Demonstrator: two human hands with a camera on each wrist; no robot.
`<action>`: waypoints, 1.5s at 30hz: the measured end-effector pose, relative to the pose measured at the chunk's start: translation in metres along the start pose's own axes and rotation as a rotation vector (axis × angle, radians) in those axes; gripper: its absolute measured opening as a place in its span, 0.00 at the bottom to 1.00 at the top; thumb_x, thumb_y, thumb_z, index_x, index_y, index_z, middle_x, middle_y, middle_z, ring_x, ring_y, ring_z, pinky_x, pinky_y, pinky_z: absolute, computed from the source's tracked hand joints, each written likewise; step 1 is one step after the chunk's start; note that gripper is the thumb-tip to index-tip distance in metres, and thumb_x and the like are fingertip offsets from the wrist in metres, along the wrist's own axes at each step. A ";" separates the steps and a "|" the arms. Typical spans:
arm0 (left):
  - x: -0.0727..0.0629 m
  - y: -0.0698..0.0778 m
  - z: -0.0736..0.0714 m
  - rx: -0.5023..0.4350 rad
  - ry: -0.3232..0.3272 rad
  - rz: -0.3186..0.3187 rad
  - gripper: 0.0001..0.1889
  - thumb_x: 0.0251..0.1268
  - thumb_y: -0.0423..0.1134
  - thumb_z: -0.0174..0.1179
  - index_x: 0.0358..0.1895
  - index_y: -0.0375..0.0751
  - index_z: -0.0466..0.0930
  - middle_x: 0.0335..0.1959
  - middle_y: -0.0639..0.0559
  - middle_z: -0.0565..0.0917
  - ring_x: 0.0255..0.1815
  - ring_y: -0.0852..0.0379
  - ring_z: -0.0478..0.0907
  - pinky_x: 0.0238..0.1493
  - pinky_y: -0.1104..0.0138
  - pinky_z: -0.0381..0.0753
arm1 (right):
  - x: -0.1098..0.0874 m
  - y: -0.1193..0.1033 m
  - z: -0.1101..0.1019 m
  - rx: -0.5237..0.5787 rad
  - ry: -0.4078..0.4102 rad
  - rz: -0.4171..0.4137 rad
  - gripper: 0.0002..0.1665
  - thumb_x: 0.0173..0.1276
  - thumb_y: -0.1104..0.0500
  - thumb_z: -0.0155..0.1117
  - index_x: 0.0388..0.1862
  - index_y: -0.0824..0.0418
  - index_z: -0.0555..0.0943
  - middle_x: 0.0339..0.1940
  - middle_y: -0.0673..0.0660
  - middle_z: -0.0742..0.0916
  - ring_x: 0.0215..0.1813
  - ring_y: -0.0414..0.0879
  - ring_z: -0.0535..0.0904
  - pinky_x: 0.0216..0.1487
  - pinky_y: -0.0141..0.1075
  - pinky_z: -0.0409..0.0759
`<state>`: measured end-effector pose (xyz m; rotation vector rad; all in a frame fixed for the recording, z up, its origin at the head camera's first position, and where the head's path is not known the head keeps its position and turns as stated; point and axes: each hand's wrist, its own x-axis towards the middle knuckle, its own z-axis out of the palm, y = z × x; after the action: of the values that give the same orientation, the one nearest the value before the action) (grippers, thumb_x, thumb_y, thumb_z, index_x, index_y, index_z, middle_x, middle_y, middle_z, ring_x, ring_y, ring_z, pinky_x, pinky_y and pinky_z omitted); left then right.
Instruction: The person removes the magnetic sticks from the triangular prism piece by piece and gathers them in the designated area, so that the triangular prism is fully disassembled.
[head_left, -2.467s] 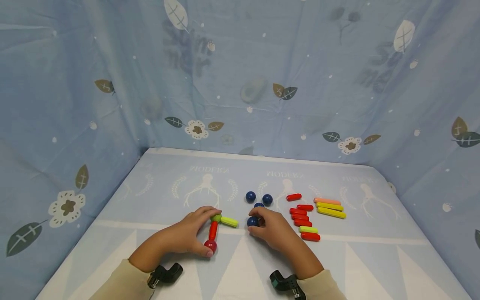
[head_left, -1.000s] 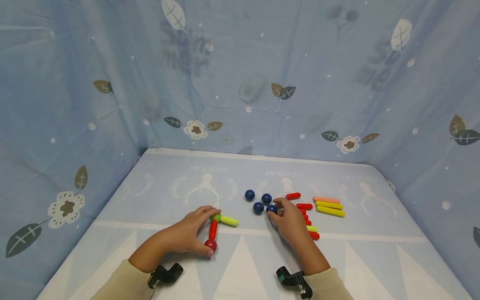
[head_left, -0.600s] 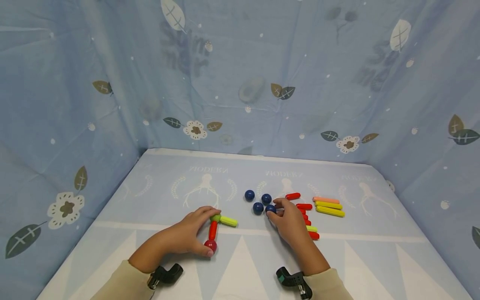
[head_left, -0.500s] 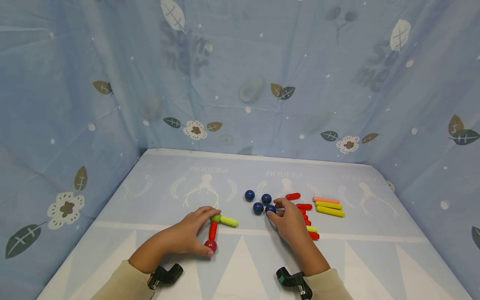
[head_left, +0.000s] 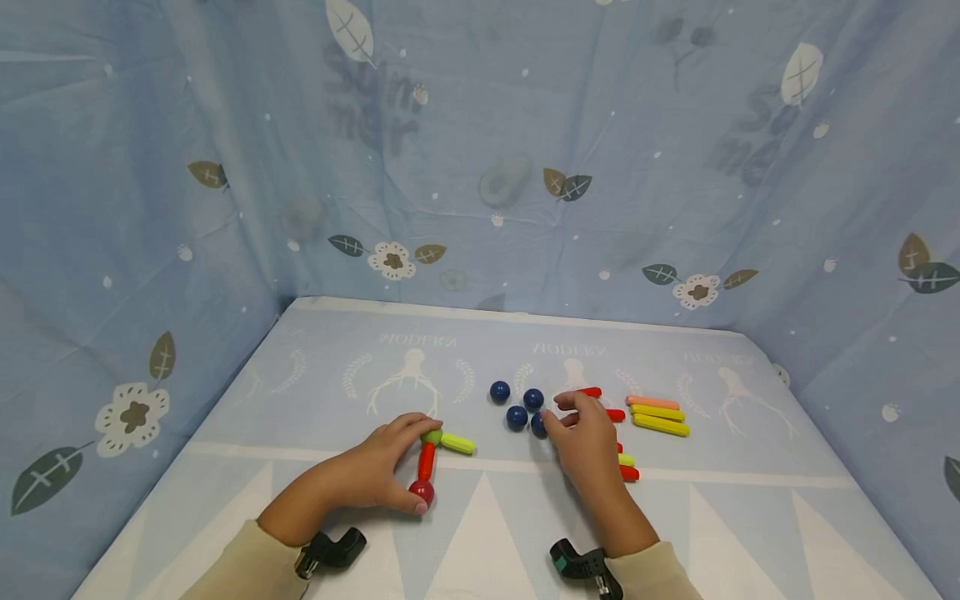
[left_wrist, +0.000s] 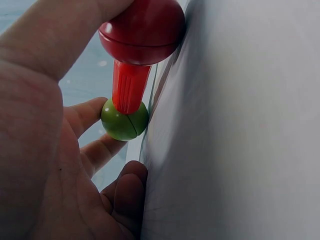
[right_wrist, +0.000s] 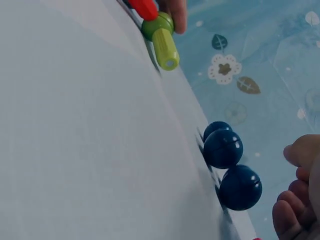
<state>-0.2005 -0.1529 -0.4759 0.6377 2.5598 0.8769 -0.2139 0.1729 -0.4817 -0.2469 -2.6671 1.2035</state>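
My left hand pinches a joined ball-and-stick toy piece, thumb at the red ball and fingertips at the green ball. A red stick links the two balls, and a lime stick points right from the green one. In the left wrist view the red ball is close to the camera, against the tabletop. My right hand is beside the nearest blue ball, its fingers loosely bent around nothing. The right wrist view shows a gap between that hand and the blue balls.
More blue balls sit in a small cluster left of the right hand. Red sticks and a lime stick lie partly behind that hand. Farther right are yellow sticks and an orange one. Patterned cloth surrounds the table.
My right hand has carried a blue ball up and right to the others, let it go, and drawn slightly away to the right. The left hand stays put.
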 end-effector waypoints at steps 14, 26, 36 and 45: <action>0.002 -0.001 0.002 0.011 0.011 -0.004 0.58 0.44 0.61 0.83 0.82 0.65 0.59 0.83 0.52 0.56 0.80 0.37 0.57 0.68 0.26 0.66 | -0.033 -0.040 0.017 -0.013 -0.231 -0.250 0.18 0.67 0.53 0.77 0.55 0.53 0.86 0.46 0.52 0.86 0.41 0.40 0.80 0.41 0.28 0.84; 0.000 0.001 -0.001 0.012 0.008 -0.023 0.58 0.43 0.61 0.83 0.81 0.63 0.60 0.83 0.52 0.57 0.80 0.39 0.58 0.69 0.27 0.65 | -0.034 -0.053 0.046 -0.112 -0.464 -0.233 0.23 0.66 0.50 0.78 0.58 0.50 0.85 0.47 0.46 0.85 0.44 0.41 0.79 0.48 0.37 0.86; 0.000 -0.002 -0.001 0.009 0.005 0.010 0.58 0.46 0.62 0.82 0.82 0.61 0.59 0.83 0.51 0.57 0.81 0.37 0.57 0.71 0.27 0.62 | -0.033 -0.057 0.061 -0.194 -0.475 -0.222 0.23 0.66 0.52 0.78 0.59 0.51 0.84 0.43 0.46 0.84 0.42 0.42 0.77 0.48 0.37 0.85; 0.000 0.001 -0.001 -0.003 0.005 0.001 0.57 0.46 0.61 0.82 0.82 0.60 0.60 0.83 0.50 0.57 0.80 0.37 0.57 0.70 0.27 0.63 | -0.027 -0.045 0.063 -0.103 -0.498 -0.273 0.15 0.71 0.54 0.74 0.55 0.49 0.87 0.38 0.44 0.82 0.41 0.41 0.77 0.43 0.31 0.81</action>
<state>-0.2012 -0.1528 -0.4749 0.6368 2.5623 0.8841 -0.2070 0.0920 -0.4920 0.4500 -3.0432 1.1596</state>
